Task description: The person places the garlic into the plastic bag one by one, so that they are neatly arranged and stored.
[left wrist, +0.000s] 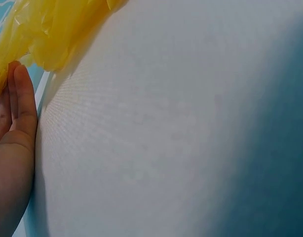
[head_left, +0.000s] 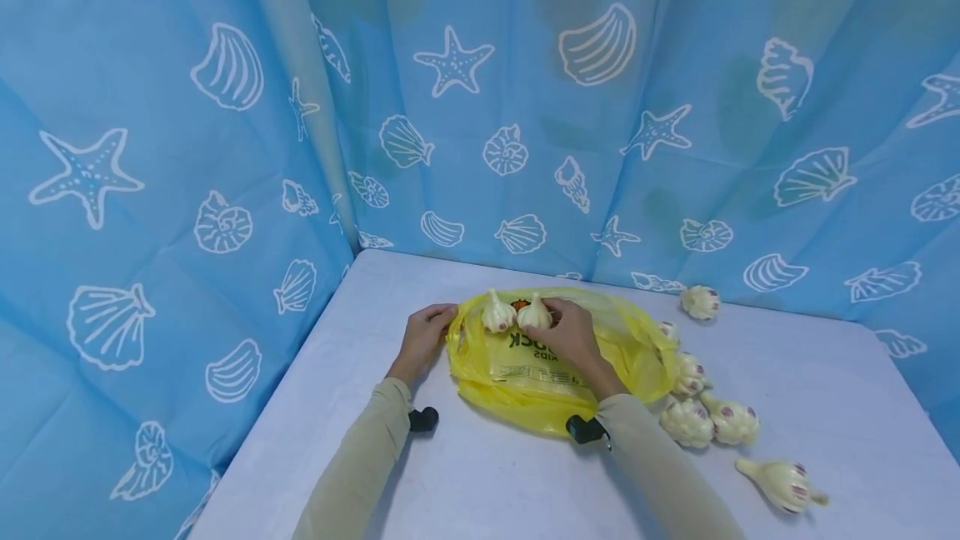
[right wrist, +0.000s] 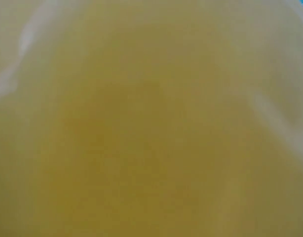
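Observation:
A yellow plastic bag (head_left: 510,394) with dark lettering lies spread on the table in the head view. Two pale garlic bulbs sit side by side over its upper left part. My right hand (head_left: 573,332) reaches across the bag and holds the right garlic bulb (head_left: 534,314) between thumb and fingers. The other garlic bulb (head_left: 498,312) stands just left of it, stem up. At the bag's left edge, my left hand (head_left: 426,336) pinches the plastic with its fingertips. Yellow bag film (right wrist: 151,148) fills the right wrist view, hiding that hand there.
More garlic bulbs lie right of the bag: a cluster with one bulb (head_left: 687,423) near its edge, one (head_left: 701,303) at the back, and one (head_left: 783,486) nearer the front. A blue shell-patterned curtain (head_left: 480,107) hangs behind and left of the white table (head_left: 480,490).

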{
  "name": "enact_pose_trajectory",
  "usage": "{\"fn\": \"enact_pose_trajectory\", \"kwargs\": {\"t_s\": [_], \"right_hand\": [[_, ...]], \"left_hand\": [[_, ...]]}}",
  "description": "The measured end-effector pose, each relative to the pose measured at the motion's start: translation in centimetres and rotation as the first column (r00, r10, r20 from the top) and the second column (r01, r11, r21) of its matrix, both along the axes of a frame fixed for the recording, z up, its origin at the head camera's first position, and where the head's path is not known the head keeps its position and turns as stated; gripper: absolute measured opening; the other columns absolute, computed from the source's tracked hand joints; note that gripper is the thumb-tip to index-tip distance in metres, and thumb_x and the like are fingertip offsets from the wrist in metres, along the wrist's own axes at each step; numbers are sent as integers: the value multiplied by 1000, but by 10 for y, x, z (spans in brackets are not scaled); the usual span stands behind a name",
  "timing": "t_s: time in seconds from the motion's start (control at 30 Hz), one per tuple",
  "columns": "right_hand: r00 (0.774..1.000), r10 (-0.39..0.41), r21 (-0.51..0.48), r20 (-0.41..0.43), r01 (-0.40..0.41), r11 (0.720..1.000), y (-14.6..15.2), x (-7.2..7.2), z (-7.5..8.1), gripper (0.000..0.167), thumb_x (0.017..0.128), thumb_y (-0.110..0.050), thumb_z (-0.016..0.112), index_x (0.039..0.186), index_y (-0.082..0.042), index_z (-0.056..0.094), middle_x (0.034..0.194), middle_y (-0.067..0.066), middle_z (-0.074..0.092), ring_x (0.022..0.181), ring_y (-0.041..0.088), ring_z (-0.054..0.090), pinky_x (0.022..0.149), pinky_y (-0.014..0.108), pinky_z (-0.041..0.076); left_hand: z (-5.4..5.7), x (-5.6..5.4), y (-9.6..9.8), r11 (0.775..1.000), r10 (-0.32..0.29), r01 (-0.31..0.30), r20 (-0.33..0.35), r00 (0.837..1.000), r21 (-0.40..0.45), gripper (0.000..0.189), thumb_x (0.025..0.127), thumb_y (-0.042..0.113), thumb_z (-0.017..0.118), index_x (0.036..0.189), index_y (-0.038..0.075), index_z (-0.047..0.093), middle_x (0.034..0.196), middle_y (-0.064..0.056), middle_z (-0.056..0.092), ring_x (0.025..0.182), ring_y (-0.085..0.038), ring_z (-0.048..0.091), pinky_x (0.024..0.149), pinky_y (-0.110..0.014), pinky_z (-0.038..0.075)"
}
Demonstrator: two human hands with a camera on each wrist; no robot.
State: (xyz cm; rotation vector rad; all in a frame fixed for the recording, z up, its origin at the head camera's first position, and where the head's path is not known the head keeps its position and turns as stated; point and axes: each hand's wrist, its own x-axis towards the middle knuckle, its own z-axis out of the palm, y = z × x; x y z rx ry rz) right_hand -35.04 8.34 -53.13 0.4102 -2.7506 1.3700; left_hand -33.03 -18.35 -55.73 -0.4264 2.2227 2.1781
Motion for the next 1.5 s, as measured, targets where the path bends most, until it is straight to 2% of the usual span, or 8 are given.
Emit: {"fn": "enact_pose_trajectory", "kwargs": {"t_s": [0.33, 0.6, 0.77, 1.0, 1.13, 1.3, 1.43, 1.5], "right_hand": [[1000, -13, -2, 15, 13, 1000, 2, 2, 1, 60, 79, -35, 81, 130, -9, 60, 120, 10, 63, 101, 25, 63, 78, 40, 57], [1000, 0, 2, 8, 0, 1000, 4, 3, 11, 55, 78, -43, 81, 121, -13, 65, 104, 4, 67, 83, 18, 62, 63, 32, 54], [1000, -19, 22, 22, 18, 1000, 2, 2, 13, 50, 77, -44, 81, 114, -13, 69, 97, 3, 67, 78, 21, 59, 60, 35, 52], [1000, -22, 125, 23, 19, 992, 3, 6, 8, 63, 80, -49, 77, 126, -8, 65, 113, 9, 63, 94, 24, 57, 73, 39, 51], [998, 36, 108, 45, -41, 993, 8, 6, 10, 60, 87, -46, 69, 132, -8, 60, 117, 12, 62, 97, 25, 60, 75, 41, 51], [984, 155, 61, 92, -161, 985, 16, 3, 14, 57, 88, -27, 65, 140, -9, 53, 133, 14, 57, 112, 29, 61, 85, 46, 53], [953, 290, 100, 87, -298, 949, 20, -1, 16, 63, 81, -14, 68, 141, -7, 51, 132, 16, 57, 103, 30, 59, 75, 39, 51], [933, 350, 118, 88, -358, 926, 21, -3, 17, 64, 79, -9, 70, 140, -7, 52, 133, 13, 57, 90, 25, 57, 66, 34, 46]], "left_hand": [[2, 0, 0, 1000, -4, 4, -1, 1000, 10, 28, 95, 33, 65, 114, 13, 70, 116, -3, 65, 105, -18, 61, 91, -28, 52], [2, -1, -1, 1000, -6, 7, -2, 1000, 20, 28, 95, 32, 64, 115, 13, 69, 117, -4, 65, 106, -18, 61, 91, -27, 52], [2, 0, -1, 1000, -4, 4, -5, 1000, 23, 28, 95, 33, 64, 114, 13, 70, 117, -4, 65, 106, -18, 61, 92, -28, 52], [-3, 0, -1, 999, -12, 12, 10, 1000, 33, 32, 94, 36, 65, 117, 14, 69, 118, -3, 64, 106, -18, 61, 92, -28, 51], [-3, -1, -2, 999, -13, 13, 4, 1000, 37, 31, 94, 35, 66, 116, 14, 69, 118, -4, 65, 106, -18, 61, 92, -28, 52], [0, -1, -2, 999, -5, 5, 7, 1000, 34, 29, 94, 34, 66, 115, 14, 70, 117, -3, 65, 105, -18, 61, 92, -28, 52], [1, -2, -2, 999, -1, 0, 22, 1000, 32, 27, 94, 33, 66, 114, 15, 70, 116, -2, 65, 105, -18, 62, 92, -27, 52], [1, -2, -1, 999, -1, 1, 24, 1000, 33, 27, 94, 33, 66, 114, 15, 70, 116, -2, 65, 104, -18, 62, 91, -27, 52]]}}
